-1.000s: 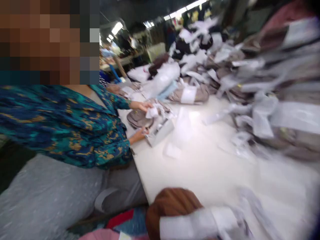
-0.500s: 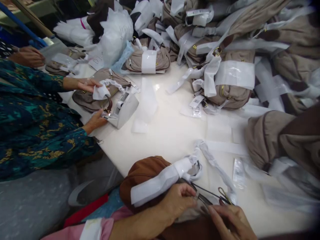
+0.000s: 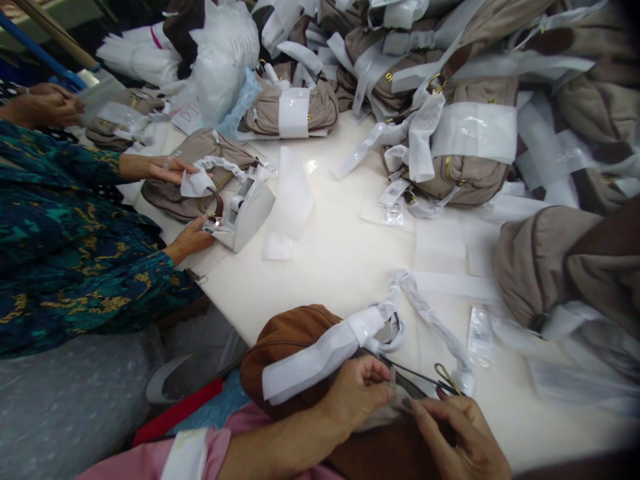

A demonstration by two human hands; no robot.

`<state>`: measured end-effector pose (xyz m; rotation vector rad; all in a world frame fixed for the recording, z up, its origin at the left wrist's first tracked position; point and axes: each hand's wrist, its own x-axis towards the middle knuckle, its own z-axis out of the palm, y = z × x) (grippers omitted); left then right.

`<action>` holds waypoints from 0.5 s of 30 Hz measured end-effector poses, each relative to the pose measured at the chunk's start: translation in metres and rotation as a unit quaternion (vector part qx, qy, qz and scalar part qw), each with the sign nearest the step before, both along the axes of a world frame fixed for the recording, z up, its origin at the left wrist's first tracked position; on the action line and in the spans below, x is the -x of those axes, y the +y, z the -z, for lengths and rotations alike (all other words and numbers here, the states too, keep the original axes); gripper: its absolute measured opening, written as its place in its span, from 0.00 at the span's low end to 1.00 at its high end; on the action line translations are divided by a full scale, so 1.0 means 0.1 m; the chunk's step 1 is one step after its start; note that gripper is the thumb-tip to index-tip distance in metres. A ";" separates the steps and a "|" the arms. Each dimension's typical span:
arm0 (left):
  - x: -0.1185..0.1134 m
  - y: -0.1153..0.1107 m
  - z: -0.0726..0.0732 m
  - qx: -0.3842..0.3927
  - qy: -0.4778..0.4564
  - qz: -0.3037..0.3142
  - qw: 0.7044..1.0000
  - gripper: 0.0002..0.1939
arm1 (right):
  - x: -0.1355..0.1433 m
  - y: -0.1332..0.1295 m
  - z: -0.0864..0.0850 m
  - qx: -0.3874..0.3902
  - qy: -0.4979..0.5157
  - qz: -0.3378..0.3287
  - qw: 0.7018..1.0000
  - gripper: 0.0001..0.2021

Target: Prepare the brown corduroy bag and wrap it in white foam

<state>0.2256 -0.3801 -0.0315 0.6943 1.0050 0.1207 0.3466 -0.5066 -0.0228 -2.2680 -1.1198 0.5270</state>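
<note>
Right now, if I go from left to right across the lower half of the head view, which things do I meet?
A co-worker's teal-and-gold patterned sleeve, the rounded left end of a brown fabric bag, the wearer's bare left hand, the wearer's bare right hand, a slouched taupe fabric bag.

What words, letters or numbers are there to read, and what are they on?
"D": on the white paper by the puffy plastic bag; the rest is unclear.
Plastic bag's print: too blurred to read.
Small tags on the table: too small to read.
</note>
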 end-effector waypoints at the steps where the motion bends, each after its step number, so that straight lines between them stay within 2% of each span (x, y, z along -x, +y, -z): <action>1: 0.00 0.00 0.00 -0.006 0.001 0.002 1.000 0.11 | 0.00 0.01 0.00 -0.001 0.002 -0.001 1.000 0.13; 7: 0.00 -0.01 -0.01 -0.020 -0.002 0.008 1.000 0.10 | 0.01 0.04 -0.04 0.005 -0.002 0.008 1.000 0.13; 15: 0.00 -0.01 0.01 -0.071 -0.011 0.039 0.997 0.10 | 0.00 0.04 -0.01 0.018 0.002 0.009 1.000 0.14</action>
